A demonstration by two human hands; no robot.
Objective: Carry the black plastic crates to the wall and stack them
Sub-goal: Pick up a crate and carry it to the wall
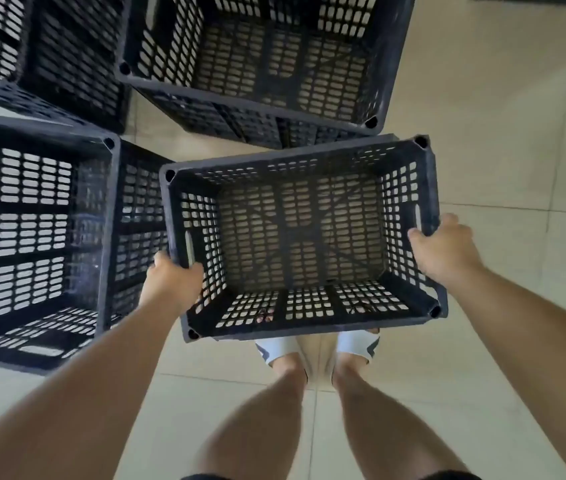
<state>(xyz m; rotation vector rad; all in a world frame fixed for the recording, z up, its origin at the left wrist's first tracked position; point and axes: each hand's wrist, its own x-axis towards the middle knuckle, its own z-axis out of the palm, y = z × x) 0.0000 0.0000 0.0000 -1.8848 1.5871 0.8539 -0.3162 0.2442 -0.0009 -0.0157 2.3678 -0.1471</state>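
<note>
The empty black crate (pixel 295 237) hangs between the hands, with the left hand (pixel 170 282) and right hand (pixel 444 251) each curled over an end rim. Beyond and left of them stand other crates (pixel 32 220), apparently stacked. This one is not yet placed, and no wall shows.

Feet (pixel 279 351) under carried crate (pixel 288 244); left crate (pixel 110 223) beside, far crate (pixel 261 95) ahead.

Black throughout: held crate (pixel 295 157), walls and base showed grid of rounded slots. Same black, same slotted lattice marked crate at left (pixel 32 209) and crate ahead (pixel 240 95). Floor (pixel 499 150) was pale beige tile, thin grey seams. Sandals (pixel 276 348) were white, dark stripe.
</note>
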